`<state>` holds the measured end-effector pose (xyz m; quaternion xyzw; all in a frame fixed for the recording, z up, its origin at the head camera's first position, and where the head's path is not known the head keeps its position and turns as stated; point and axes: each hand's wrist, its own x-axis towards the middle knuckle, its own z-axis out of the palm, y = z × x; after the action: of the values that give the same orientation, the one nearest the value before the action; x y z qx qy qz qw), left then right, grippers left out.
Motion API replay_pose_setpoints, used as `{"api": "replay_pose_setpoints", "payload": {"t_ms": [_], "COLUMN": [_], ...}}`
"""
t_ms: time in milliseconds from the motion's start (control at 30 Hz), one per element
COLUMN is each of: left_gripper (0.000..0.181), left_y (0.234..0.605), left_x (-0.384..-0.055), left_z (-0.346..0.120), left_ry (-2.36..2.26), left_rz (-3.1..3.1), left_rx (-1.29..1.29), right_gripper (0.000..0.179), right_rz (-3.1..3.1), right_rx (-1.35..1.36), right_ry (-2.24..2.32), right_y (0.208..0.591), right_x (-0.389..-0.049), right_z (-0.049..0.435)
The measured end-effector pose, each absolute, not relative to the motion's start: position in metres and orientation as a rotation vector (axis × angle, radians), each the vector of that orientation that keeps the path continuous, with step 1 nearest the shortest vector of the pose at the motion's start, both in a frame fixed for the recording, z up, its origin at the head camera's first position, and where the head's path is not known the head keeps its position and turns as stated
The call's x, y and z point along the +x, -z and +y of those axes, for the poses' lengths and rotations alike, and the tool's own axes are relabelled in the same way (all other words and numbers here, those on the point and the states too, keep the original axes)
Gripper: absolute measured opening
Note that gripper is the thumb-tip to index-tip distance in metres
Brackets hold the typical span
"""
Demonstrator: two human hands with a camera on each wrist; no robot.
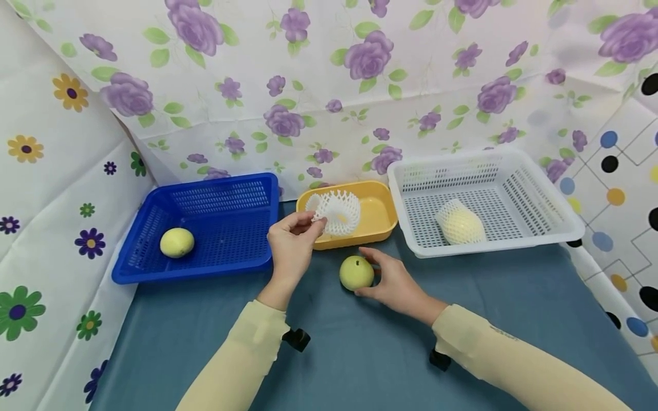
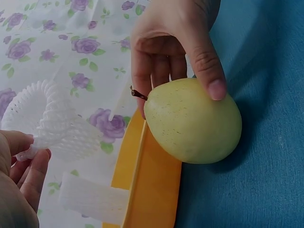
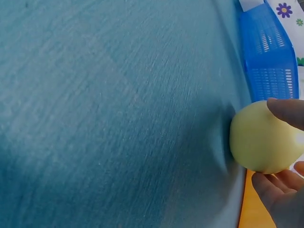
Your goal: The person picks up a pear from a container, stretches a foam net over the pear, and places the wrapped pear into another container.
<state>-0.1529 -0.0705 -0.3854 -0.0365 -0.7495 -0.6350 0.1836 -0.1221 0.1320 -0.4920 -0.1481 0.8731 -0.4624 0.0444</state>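
Note:
My left hand [image 1: 293, 242] pinches a white foam fruit net [image 1: 340, 214] between thumb and fingers, held up over the near rim of the yellow basket [image 1: 377, 214]. In the left wrist view the net [image 2: 52, 118] hangs loose, with its mouth spread. My right hand [image 1: 393, 282] grips a yellow-green pear [image 1: 356, 273] from its right side, close over the blue cloth just in front of the yellow basket. The stem of the pear [image 2: 192, 123] points toward the yellow basket in the left wrist view. Thumb and fingers lie on opposite sides of the pear [image 3: 266, 137] in the right wrist view.
A blue basket [image 1: 231, 274] on the left holds another yellow-green pear [image 1: 177, 242]. On the right, a white basket [image 1: 529, 242] has a pear in a foam net [image 1: 461, 224]. More white foam [image 2: 95, 199] lies in the yellow basket. Flowered cloth [image 1: 308, 114] rises behind.

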Motion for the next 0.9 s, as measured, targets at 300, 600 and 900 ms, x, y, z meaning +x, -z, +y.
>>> {"api": "replay_pose_setpoints", "payload": {"t_ms": [300, 600, 900], "left_gripper": [0.018, 0.018, 0.018], "left_y": [0.387, 0.389, 0.385], "left_x": [-0.153, -0.151, -0.150], "left_z": [-0.071, -0.074, -0.076], "left_ry": [1.778, 1.764, 1.744], "left_rz": [-2.124, -2.137, -2.146], "left_rx": [-0.096, -0.069, -0.055], "right_gripper": [0.083, 0.082, 0.074], "right_rz": [2.649, 2.611, 2.567], "right_rx": [-0.396, -0.385, -0.284], "right_ry": [1.328, 1.357, 1.418], "right_y": [0.496, 0.506, 0.493], "right_x": [-0.126, -0.126, -0.122], "right_z": [0.129, 0.129, 0.139]}}
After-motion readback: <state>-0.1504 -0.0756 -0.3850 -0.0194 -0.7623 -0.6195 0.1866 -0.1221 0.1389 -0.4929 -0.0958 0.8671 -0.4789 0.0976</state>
